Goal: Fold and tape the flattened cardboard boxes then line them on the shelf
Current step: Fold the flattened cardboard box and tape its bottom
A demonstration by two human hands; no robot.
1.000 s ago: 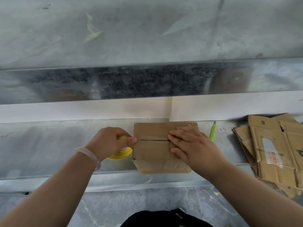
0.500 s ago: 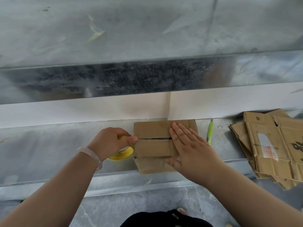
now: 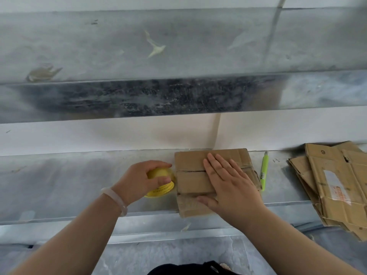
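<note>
A small folded cardboard box [image 3: 190,181] stands on the metal shelf [image 3: 59,185], its two top flaps meeting at a dark seam. My right hand [image 3: 228,183] lies flat on the right half of the top, fingers straight, thumb down the front face. My left hand [image 3: 143,179] grips a yellow tape roll [image 3: 160,188] just left of the box. A stack of flattened cardboard boxes [image 3: 335,187] lies at the right end of the shelf, overhanging its front edge.
A green pen-like tool [image 3: 264,169] lies on the shelf between the box and the flat stack. A higher metal shelf [image 3: 178,96] juts out above. The white wall [image 3: 99,135] closes the back. The floor shows below the shelf edge.
My right hand has flattened and slid to the right end of the box top. My left hand with the tape roll has drawn slightly away from the box's left edge.
</note>
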